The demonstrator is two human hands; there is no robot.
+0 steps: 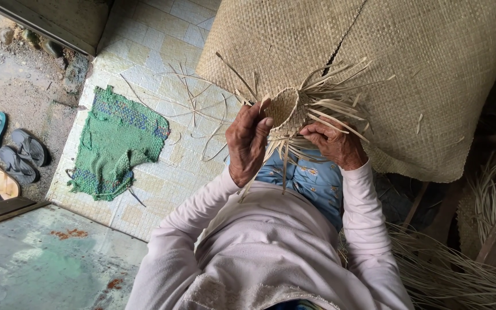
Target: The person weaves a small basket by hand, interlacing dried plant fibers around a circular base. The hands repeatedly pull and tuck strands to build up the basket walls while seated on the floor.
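Observation:
A small woven piece of pale straw point(285, 109), with loose strips sticking out all around, sits between both hands above my lap. My left hand point(248, 143) grips its left side, fingers curled over the rim. My right hand point(335, 143) holds the lower right edge and pinches several loose strips. Behind it lies a large woven straw mat point(386, 51) with a slit in it. My sleeves are pale pink.
A green knitted rag point(116, 143) lies on the tiled floor at left, with stray straw strips point(193, 103) nearby. Several sandals point(7, 155) rest on the dirt ground at far left. A bundle of straw strips point(460, 270) lies at lower right.

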